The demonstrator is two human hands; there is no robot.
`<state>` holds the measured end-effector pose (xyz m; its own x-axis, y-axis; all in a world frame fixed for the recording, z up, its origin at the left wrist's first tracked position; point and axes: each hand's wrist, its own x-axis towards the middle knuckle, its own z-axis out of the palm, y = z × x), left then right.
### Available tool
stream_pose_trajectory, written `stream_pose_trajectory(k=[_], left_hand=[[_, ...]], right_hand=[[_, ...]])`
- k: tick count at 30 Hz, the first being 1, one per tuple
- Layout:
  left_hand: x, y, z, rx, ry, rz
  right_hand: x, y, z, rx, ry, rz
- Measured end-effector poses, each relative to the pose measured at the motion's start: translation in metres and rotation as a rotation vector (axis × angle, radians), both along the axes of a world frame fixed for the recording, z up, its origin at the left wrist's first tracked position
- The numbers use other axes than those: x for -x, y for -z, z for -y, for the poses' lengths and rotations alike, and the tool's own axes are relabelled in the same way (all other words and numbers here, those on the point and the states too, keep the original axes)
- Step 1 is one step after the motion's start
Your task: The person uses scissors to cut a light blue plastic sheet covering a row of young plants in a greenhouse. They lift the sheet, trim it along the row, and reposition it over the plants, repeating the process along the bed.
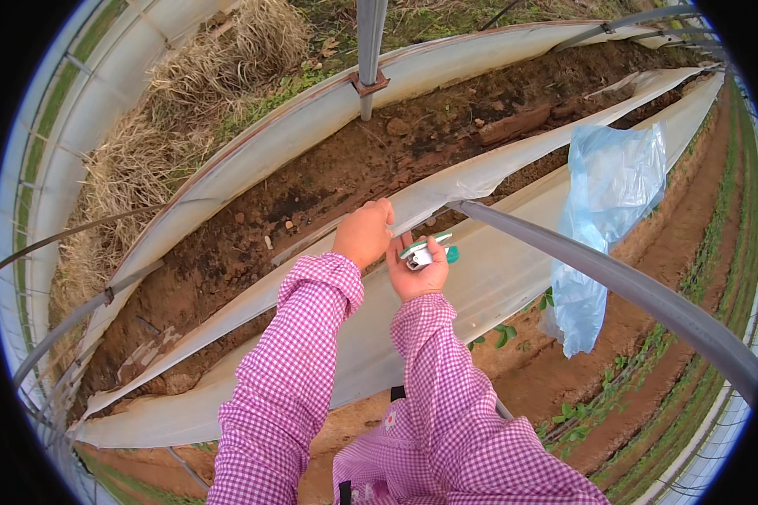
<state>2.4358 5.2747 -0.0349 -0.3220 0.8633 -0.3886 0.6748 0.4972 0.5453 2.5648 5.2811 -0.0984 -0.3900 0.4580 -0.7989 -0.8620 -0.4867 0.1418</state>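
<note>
My left hand [361,235] is curled over the upper strip of whitish plastic film [455,180], its fingers closed at the strip's edge; the exact grip is partly hidden. Just to its right, my right hand [421,271] is palm up and holds a small green-and-white stapler [421,254]. The stapler lies across the fingers with the thumb on its side. Below both hands spreads a wider lower sheet of plastic film [480,284], with a dark gap between it and the upper strip. A grey metal pipe [581,259] ends beside the right hand, at the film.
A crumpled light-blue plastic bag [613,189] hangs at the right, partly behind the pipe. An upright metal post [371,57] stands ahead at a rolled film wall [290,148]. Dry straw [227,57] lies outside. Green plant rows [631,372] run along brown soil at right.
</note>
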Motion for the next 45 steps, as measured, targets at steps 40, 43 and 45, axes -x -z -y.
stream_pose_trajectory(k=[40,43,45], left_hand=[[0.005,-0.019,0.004,-0.359,-0.049,-0.084],[-0.002,-0.020,0.006,-0.194,0.064,0.038],[-0.013,-0.014,0.005,-0.127,0.112,0.032]], right_hand=[[-0.043,-0.019,0.000,-0.287,-0.098,-0.023],[-0.044,-0.014,-0.007,-0.352,-0.063,-0.018],[-0.043,-0.010,-0.011,-0.367,-0.043,-0.043]])
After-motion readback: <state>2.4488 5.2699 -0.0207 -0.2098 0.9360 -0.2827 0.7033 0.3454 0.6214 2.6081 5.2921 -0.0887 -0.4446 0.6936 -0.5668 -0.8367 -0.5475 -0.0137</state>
